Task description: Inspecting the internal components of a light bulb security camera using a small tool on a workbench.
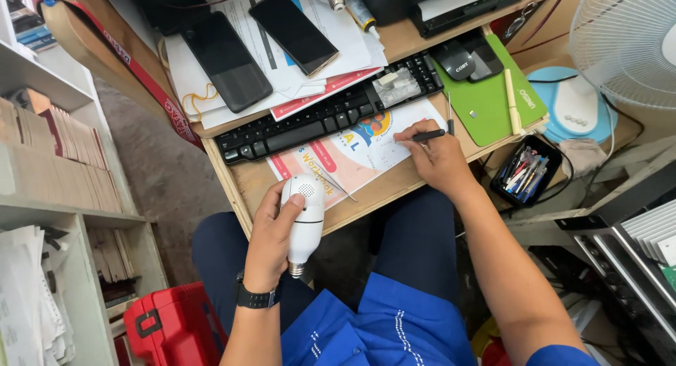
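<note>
**Bulb device in left, small tool in right, at cluttered desk**

Wooden desk (243, 179) fills frame centre: black keyboard (331, 112), colourful booklet (359, 151), two phones upper left. My left hand (271, 236) wraps closed round a white bulb-shaped device (304, 218), lower centre. My right hand (438, 158) pinches a thin black tool (428, 135) over the booklet. Tool tip hard to make out.

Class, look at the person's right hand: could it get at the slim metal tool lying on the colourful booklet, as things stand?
Probably yes. The right hand, already holding a thin black tool, rests on the colourful booklet, and bare paper lies between it and the slim metal tool.
</note>
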